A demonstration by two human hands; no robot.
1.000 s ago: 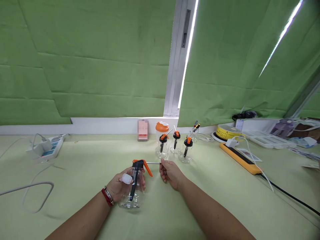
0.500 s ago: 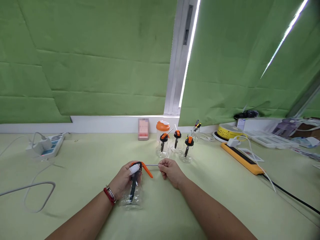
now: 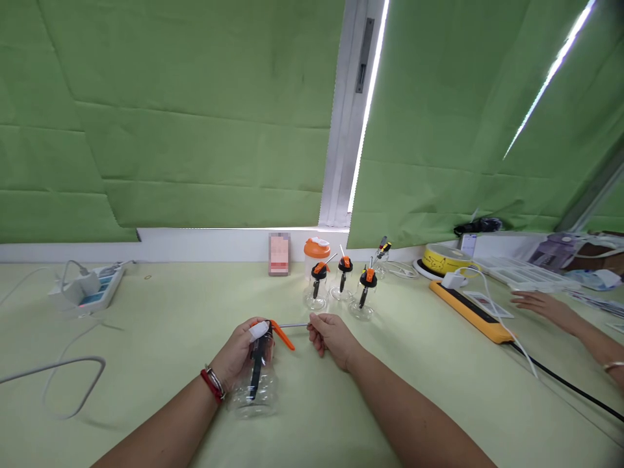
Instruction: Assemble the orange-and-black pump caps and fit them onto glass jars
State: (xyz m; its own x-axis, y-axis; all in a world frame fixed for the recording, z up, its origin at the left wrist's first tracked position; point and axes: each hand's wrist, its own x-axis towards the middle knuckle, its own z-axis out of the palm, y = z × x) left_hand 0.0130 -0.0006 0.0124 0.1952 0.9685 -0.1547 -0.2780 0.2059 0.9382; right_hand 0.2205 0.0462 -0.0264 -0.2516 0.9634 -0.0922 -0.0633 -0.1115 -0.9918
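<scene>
My left hand [image 3: 244, 344], a white wrap on its thumb, is closed around the top of a clear bottle [image 3: 253, 396]. This bottle leans a little and has a black strip down its side. At its top an orange flap [image 3: 283, 335] sticks out to the right. A thin metal rod [image 3: 293, 325] runs level from the lid area to my right hand [image 3: 330, 337], whose fingers pinch its far end. Whether the rod is fixed to the lid is hidden. Beyond my hands stand three similar bottles [image 3: 363, 309] with black and orange lids and metal tubes.
Behind those bottles is a shaker with an orange lid [image 3: 316, 249], beside a propped phone [image 3: 279, 255]. A yellow power strip [image 3: 470, 313] with cables lies right; a white power strip [image 3: 104, 291] lies left. Another person's hand [image 3: 543, 305] rests over the table at far right.
Another person's hand and forearm have come into view at the right. My hands keep the same holds, and the bottle and rod have barely moved.
</scene>
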